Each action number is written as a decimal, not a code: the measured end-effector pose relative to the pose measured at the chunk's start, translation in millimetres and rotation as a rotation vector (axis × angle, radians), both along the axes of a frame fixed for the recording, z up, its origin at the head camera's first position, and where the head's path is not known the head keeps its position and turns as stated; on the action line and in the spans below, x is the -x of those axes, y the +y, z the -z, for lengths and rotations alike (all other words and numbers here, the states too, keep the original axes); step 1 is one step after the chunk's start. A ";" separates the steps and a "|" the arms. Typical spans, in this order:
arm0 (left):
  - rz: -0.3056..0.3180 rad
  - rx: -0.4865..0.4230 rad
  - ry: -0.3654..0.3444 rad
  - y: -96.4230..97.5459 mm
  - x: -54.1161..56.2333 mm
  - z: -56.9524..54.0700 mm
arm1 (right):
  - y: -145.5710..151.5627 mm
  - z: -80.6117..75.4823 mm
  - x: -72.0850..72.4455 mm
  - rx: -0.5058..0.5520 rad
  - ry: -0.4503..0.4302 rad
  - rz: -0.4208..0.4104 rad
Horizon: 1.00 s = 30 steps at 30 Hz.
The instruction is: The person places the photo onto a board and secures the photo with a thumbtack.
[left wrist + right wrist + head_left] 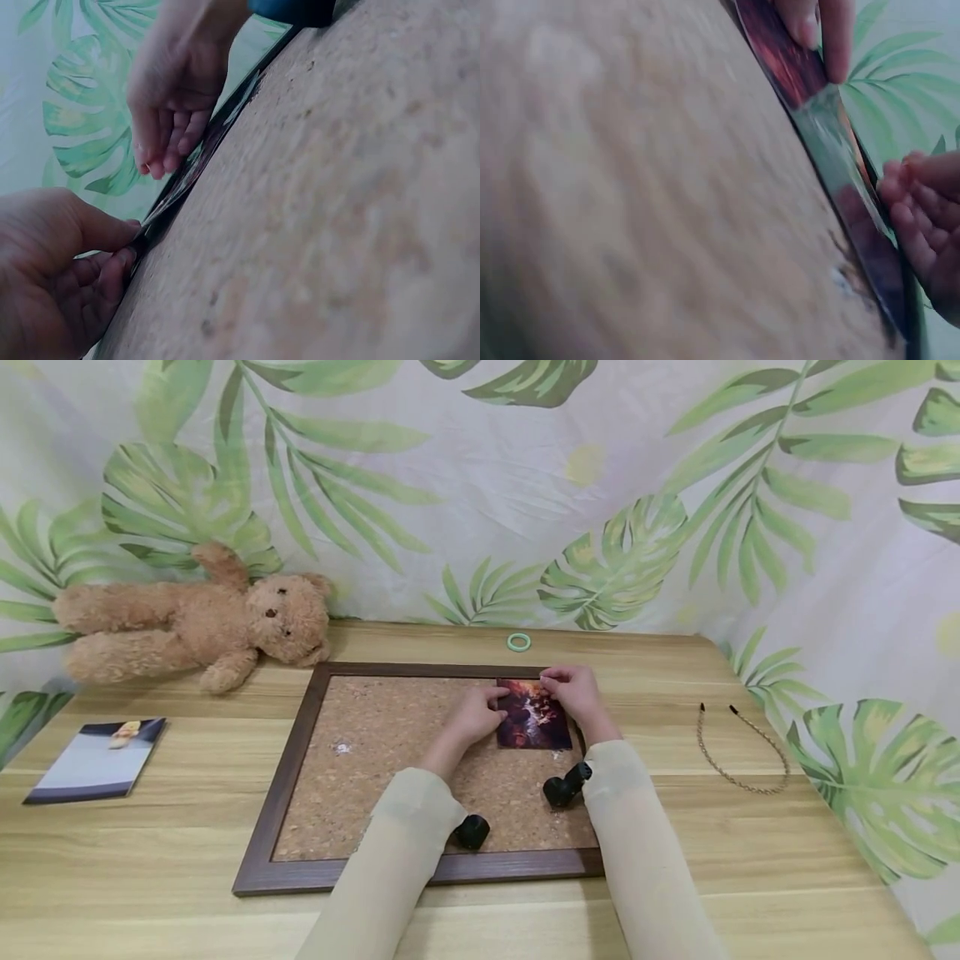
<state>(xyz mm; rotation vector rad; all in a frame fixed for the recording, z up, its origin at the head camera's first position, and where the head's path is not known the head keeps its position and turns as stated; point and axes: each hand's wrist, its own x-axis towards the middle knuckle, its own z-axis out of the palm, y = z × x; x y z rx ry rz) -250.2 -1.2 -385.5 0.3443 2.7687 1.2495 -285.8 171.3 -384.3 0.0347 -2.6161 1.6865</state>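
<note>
A dark photo print with orange and purple tones lies against the upper right of a wood-framed cork board. My left hand pinches the print's left edge between thumb and fingers; the left wrist view shows that edge lifted slightly. At the print's top right corner is my right hand, thumb and forefinger pressed together. In the right wrist view these fingertips pinch a small orange pin-like thing, mostly hidden by the fingers. The print's glossy face runs between both hands there.
A teddy bear lies at the back left, above a pale card. Behind the board sits a green ring. A chain with black tips lies on the right. A leaf-patterned cloth hangs behind the table.
</note>
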 end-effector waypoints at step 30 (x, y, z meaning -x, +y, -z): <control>0.180 0.500 0.122 -1.8 -9.4 8.3 | -7.4 9.5 4.8 -0.350 0.151 0.009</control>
